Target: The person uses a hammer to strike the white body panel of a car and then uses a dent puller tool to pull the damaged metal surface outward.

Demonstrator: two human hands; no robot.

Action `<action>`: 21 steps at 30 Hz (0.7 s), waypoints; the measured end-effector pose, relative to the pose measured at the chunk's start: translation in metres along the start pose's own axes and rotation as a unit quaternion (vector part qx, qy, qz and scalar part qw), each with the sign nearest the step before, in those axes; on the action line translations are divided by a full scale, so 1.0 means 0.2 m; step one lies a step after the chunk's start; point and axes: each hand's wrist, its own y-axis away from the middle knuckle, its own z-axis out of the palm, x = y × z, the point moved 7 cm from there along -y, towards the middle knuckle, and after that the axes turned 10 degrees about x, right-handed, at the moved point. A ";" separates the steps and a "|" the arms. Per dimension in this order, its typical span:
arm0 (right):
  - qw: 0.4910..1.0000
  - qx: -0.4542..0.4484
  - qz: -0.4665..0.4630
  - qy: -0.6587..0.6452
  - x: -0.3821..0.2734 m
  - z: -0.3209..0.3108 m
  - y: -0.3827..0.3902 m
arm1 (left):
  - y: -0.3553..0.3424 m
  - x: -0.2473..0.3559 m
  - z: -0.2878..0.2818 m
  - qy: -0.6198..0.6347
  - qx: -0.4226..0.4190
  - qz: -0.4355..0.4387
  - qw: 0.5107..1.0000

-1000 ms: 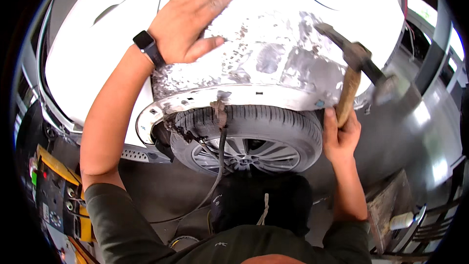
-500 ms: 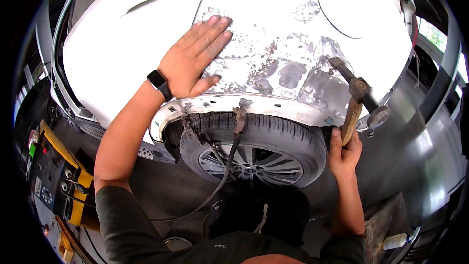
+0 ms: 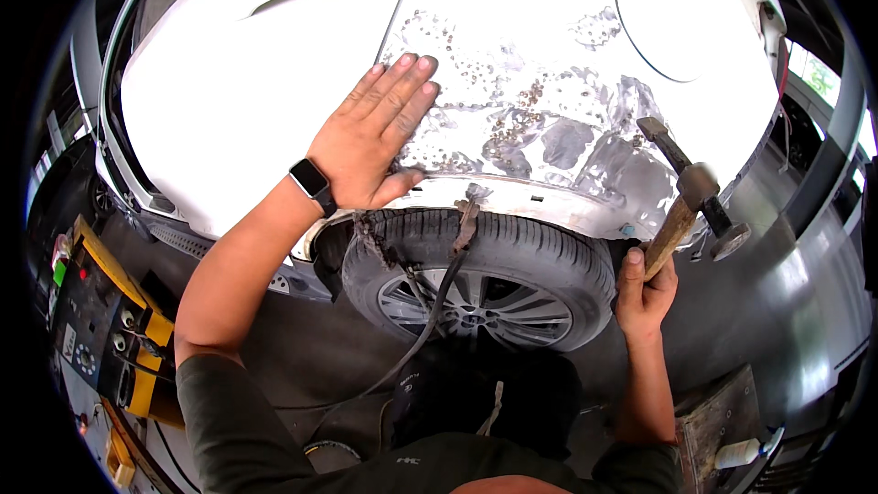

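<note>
My left hand [image 3: 375, 133] lies flat on a white car's rear side panel [image 3: 567, 0], fingers stretched and pointing up toward the door seam. Beside it spreads a rough patch [image 3: 521, 119] with grey bare metal, small brown spots and scuffed paint. My right hand [image 3: 647, 290] is wrapped round the wooden handle of a body hammer [image 3: 697, 185]. The hammer's head is raised at the right of the wheel arch, its narrow end toward the panel. A clamp [image 3: 467, 215] with a black cable grips the arch lip above the tyre [image 3: 485, 247].
A yellow and black machine [image 3: 119, 329] with dials stands at the left. From the arch, the cable [image 3: 402, 361] runs down past my legs. At the lower right, a white bottle [image 3: 737, 454] sits by a worn board [image 3: 722, 412].
My left hand has slid slightly down along the panel. The view has shifted a little, so the car sits lower and farther right. The hammer stays in my right hand.
</note>
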 end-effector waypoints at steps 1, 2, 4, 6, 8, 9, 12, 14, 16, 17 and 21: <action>1.000 -0.002 0.000 -0.001 0.00 0.00 0.01 | 0.01 0.01 0.00 0.009 0.010 -0.022 1.000; 1.000 -0.003 0.016 -0.010 0.00 0.00 0.02 | 0.02 0.02 0.02 0.011 0.015 -0.020 1.000; 0.999 -0.006 0.028 -0.020 -0.01 -0.01 0.03 | 0.08 0.03 0.02 0.017 0.006 -0.028 0.999; 0.999 0.003 0.043 -0.025 -0.02 -0.04 0.06 | 0.17 0.04 0.02 0.024 -0.002 -0.043 0.999; 0.999 0.000 0.025 -0.021 -0.04 -0.06 0.05 | 0.26 0.05 0.02 0.015 -0.012 -0.064 0.998; 1.000 0.001 0.009 -0.011 -0.05 -0.09 0.05 | 0.29 0.05 0.03 0.012 -0.019 -0.081 0.996; 1.000 0.000 0.015 -0.025 -0.04 -0.12 0.07 | 0.31 0.06 0.03 0.008 -0.020 -0.093 0.995; 0.998 0.011 0.041 -0.047 -0.03 -0.13 0.09 | 0.29 0.05 0.02 0.005 -0.018 -0.096 0.995; 0.998 0.006 0.046 -0.051 -0.07 -0.13 0.11 | 0.28 0.04 0.02 -0.007 -0.009 -0.092 0.996; 0.997 0.003 0.051 -0.056 -0.08 -0.12 0.11 | 0.27 0.02 0.02 -0.007 -0.008 -0.093 0.996; 0.999 0.003 0.034 -0.034 -0.08 -0.14 0.13 | 0.15 0.00 0.03 -0.012 0.041 -0.084 0.996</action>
